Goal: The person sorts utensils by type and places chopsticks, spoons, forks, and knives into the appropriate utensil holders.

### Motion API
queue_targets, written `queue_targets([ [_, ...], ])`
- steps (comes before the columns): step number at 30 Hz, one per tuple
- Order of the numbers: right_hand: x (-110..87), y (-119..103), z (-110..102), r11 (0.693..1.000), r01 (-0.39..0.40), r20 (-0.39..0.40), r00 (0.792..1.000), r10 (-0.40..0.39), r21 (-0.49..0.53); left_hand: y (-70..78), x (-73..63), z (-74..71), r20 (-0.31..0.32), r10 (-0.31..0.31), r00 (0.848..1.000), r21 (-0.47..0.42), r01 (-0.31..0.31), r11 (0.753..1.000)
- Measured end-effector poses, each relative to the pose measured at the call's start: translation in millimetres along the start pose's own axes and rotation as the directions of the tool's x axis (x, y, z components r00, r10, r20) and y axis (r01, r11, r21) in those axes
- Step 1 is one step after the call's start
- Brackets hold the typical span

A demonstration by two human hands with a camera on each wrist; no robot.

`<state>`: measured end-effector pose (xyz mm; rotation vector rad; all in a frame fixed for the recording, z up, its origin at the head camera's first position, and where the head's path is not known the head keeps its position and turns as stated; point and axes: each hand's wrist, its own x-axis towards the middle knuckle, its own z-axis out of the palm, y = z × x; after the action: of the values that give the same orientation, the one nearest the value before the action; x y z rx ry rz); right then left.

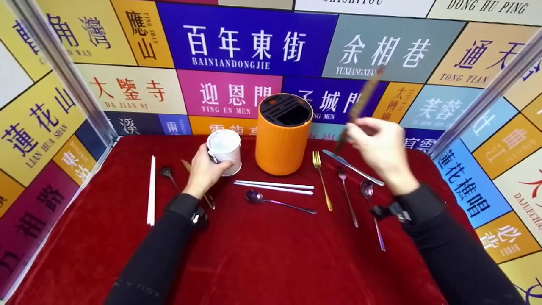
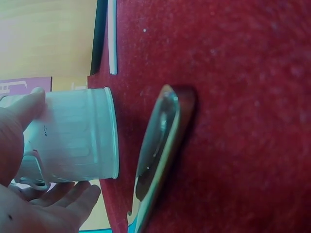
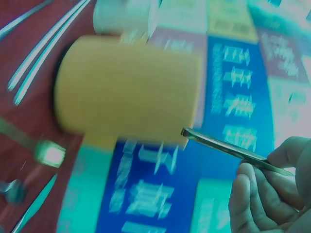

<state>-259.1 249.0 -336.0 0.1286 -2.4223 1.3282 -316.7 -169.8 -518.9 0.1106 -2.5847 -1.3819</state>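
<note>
My left hand (image 1: 209,169) grips a white cup (image 1: 224,148) by its side, thumb at the front. In the left wrist view the cup (image 2: 73,136) shows its rim near the cloth; whether it touches is unclear. My right hand (image 1: 381,146) is raised right of the orange utensil holder (image 1: 281,146) and pinches a long, thin gold-brown utensil (image 1: 363,95). Motion blurs that utensil, so its kind is unclear; in the right wrist view its narrow metal end (image 3: 214,142) points toward the holder. The holder's black top (image 1: 288,111) has slots and a larger opening.
White chopsticks (image 1: 151,190) and a dark spoon (image 1: 167,172) lie left. Silvery chopsticks (image 1: 275,187) and a purple spoon (image 1: 256,196) lie before the holder. A gold fork (image 1: 316,159), purple fork (image 1: 344,182), knife (image 1: 351,166) and another spoon (image 1: 366,189) lie right. Printed panels (image 1: 250,38) enclose the back.
</note>
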Motion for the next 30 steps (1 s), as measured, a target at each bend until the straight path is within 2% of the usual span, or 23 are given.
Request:
queue_targets([
  [3,3.3,-21,28,0.995,0.088,0.051,0.995,-0.09,0.036,-1.8,0.8,-0.6,-0.009,-0.006,1.0,0.012,0.007,1.0],
  [8,7.4,-46,75,0.975,0.221,0.124,0.968,-0.217,-0.02,-3.8,0.7,-0.6,-0.001,-0.008,1.0,0.027,0.008,1.0],
  [12,10.8,-61,106,0.961,0.273,0.151,0.952,-0.265,-0.033,-2.3,1.1,1.9,0.011,-0.004,1.0,0.03,0.004,1.0],
  [19,17.5,-73,150,0.933,0.361,0.15,0.922,-0.356,-0.001,1.2,0.6,4.0,0.013,-0.006,1.0,0.031,0.006,1.0],
  [25,20.5,-81,180,0.926,0.375,0.165,0.911,-0.377,0.048,0.0,0.4,1.8,0.006,-0.008,1.0,0.02,0.007,1.0],
  [29,19.0,-89,196,0.932,0.363,0.189,0.914,-0.36,0.022,1.6,0.6,0.3,0.006,-0.009,1.0,0.011,0.009,1.0],
  [30,18.1,-90,200,0.935,0.355,0.191,0.917,-0.351,0.016,-2.2,2.8,0.9,-0.001,-0.003,1.0,0.017,0.003,1.0],
])
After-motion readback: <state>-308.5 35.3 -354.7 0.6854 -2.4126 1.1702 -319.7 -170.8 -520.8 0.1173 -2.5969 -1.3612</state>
